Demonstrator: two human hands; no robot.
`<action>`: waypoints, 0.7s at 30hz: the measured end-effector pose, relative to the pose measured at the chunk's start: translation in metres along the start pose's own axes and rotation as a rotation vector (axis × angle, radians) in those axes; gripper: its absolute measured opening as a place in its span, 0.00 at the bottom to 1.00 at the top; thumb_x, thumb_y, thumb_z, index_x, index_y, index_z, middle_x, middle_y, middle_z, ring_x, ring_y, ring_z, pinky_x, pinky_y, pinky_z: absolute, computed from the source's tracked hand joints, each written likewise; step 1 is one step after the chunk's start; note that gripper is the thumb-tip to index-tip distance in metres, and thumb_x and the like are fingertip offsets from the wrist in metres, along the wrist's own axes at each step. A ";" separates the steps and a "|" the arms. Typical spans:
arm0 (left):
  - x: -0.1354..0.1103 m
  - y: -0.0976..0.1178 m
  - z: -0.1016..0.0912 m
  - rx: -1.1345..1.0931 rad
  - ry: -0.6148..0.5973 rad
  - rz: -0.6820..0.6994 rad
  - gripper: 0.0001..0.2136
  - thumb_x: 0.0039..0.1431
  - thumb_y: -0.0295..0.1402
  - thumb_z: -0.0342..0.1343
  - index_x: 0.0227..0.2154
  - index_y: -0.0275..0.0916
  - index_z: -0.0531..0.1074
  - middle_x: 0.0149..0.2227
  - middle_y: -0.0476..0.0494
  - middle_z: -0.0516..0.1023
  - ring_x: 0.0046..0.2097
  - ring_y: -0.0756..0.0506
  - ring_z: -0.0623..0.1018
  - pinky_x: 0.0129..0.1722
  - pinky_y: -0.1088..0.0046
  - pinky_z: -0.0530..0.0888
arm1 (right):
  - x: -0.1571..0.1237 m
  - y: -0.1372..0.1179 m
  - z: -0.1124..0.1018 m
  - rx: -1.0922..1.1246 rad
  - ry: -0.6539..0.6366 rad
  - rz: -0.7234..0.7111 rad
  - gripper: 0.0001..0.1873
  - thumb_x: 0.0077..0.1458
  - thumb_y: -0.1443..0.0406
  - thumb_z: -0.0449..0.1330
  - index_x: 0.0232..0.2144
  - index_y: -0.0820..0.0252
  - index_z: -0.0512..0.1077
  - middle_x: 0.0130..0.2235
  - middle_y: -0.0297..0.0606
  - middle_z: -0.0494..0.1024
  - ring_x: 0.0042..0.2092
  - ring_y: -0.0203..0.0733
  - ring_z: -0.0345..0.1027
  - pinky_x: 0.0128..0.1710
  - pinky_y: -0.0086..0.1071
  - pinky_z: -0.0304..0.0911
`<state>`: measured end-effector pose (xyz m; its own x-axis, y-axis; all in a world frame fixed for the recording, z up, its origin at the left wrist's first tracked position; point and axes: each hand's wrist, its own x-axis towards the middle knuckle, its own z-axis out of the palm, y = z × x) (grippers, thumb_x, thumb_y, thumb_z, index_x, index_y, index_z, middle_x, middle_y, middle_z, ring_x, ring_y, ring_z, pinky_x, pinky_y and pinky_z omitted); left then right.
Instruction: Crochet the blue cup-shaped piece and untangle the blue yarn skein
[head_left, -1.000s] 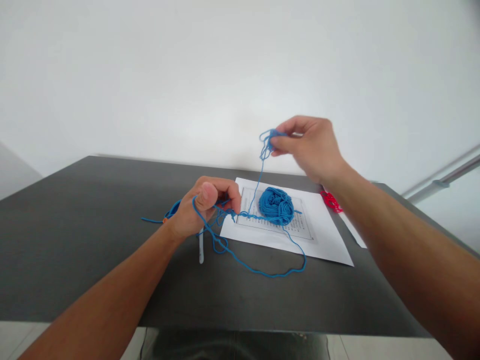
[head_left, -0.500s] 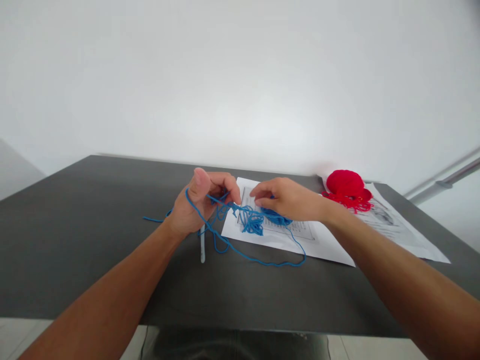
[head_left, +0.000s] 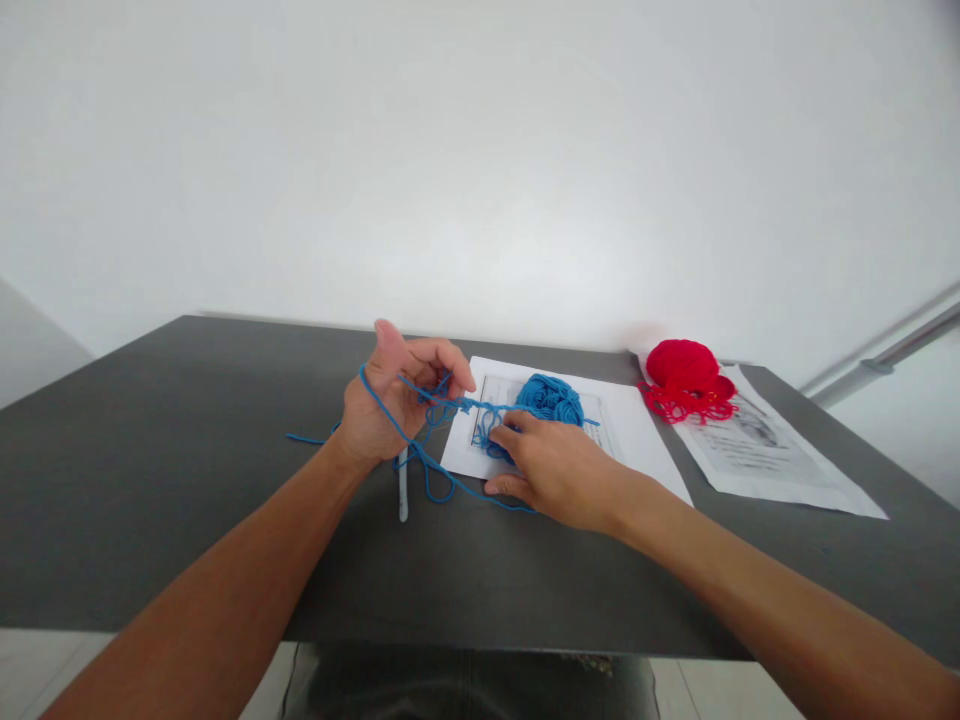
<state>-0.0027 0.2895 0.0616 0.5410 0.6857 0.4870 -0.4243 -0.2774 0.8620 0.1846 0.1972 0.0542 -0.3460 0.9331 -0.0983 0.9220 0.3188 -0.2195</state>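
Observation:
Blue yarn (head_left: 422,455) loops around the thumb of my left hand (head_left: 375,412) and runs through its curled fingers. From those fingers a strand stretches right towards a loose tangle and a blue yarn ball (head_left: 551,395) on a printed sheet (head_left: 637,415). My right hand (head_left: 562,470) hovers over the front of the tangle, thumb and fingers apart, covering part of the yarn. Under my left wrist lies a pale, slim stick, perhaps a crochet hook (head_left: 403,492), its upper end hidden by yarn and hand.
A red yarn ball (head_left: 681,365) with loose red loops rests at the back right, on a second printed sheet (head_left: 795,470). The dark table (head_left: 187,480) meets a white wall behind. A grey rail (head_left: 862,375) slants along the wall at right.
My right hand has come down and towards me from the blue ball, its thumb and fingers spreading, which uncovers the ball. My left hand has shifted slightly up and left with the yarn.

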 end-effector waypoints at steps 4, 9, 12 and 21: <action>0.001 -0.001 -0.003 -0.008 0.017 0.003 0.41 0.59 0.70 0.41 0.24 0.37 0.82 0.22 0.39 0.70 0.25 0.44 0.69 0.23 0.67 0.63 | 0.003 0.010 0.001 0.090 -0.040 -0.085 0.08 0.66 0.67 0.60 0.43 0.64 0.77 0.47 0.51 0.77 0.46 0.50 0.72 0.45 0.37 0.64; 0.001 -0.001 -0.004 -0.009 0.011 -0.004 0.41 0.58 0.71 0.40 0.24 0.38 0.82 0.22 0.39 0.71 0.25 0.44 0.69 0.21 0.68 0.62 | -0.015 0.021 -0.023 0.274 -0.211 -0.205 0.03 0.59 0.71 0.65 0.33 0.59 0.77 0.34 0.34 0.79 0.35 0.38 0.73 0.37 0.30 0.65; 0.001 -0.001 -0.004 -0.014 0.010 -0.008 0.42 0.57 0.72 0.40 0.24 0.38 0.82 0.22 0.39 0.71 0.25 0.44 0.68 0.20 0.68 0.61 | -0.031 0.024 -0.048 0.473 -0.246 -0.128 0.04 0.62 0.64 0.64 0.36 0.58 0.76 0.29 0.29 0.75 0.24 0.31 0.67 0.24 0.26 0.62; 0.002 -0.001 -0.005 -0.027 -0.006 -0.017 0.41 0.58 0.71 0.40 0.24 0.38 0.83 0.22 0.39 0.71 0.25 0.45 0.69 0.21 0.68 0.63 | -0.056 0.031 -0.104 1.031 0.271 -0.143 0.07 0.49 0.64 0.75 0.30 0.59 0.82 0.26 0.37 0.79 0.18 0.31 0.64 0.12 0.23 0.56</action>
<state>-0.0043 0.2943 0.0610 0.5524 0.6864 0.4730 -0.4342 -0.2474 0.8662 0.2509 0.1727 0.1538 -0.2722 0.9445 0.1838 0.2415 0.2519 -0.9371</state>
